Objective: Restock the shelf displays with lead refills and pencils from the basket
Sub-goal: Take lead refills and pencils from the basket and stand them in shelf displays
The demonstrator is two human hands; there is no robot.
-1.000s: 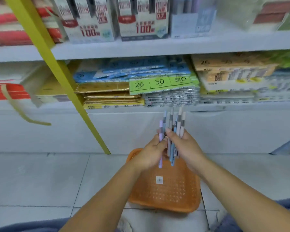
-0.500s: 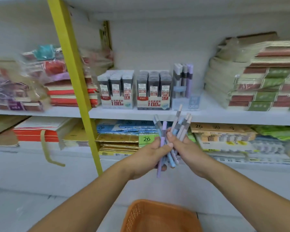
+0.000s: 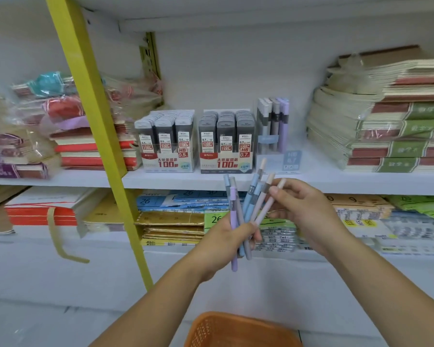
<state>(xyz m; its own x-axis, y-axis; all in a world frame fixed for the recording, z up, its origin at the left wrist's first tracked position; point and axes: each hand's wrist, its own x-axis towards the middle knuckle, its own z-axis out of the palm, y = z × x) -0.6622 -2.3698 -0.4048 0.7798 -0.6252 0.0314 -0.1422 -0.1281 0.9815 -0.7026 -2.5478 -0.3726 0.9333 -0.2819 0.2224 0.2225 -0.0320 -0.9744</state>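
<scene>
A bunch of pencils (image 3: pixel 247 209) is clasped in the left grip (image 3: pixel 223 244) in front of the shelf (image 3: pixel 336 181), one pale pencil (image 3: pixel 267 206) is pinched by the right grip (image 3: pixel 306 211), so pencil restocking is judged begun, and an upright drop into the clear stand (image 3: pixel 273 131) is called for next

White shelf (image 3: pixel 311 182) carries lead-refill boxes (image 3: pixel 226 144), a pencil display (image 3: pixel 273 126) and notebook stacks (image 3: pixel 386 126).
</scene>
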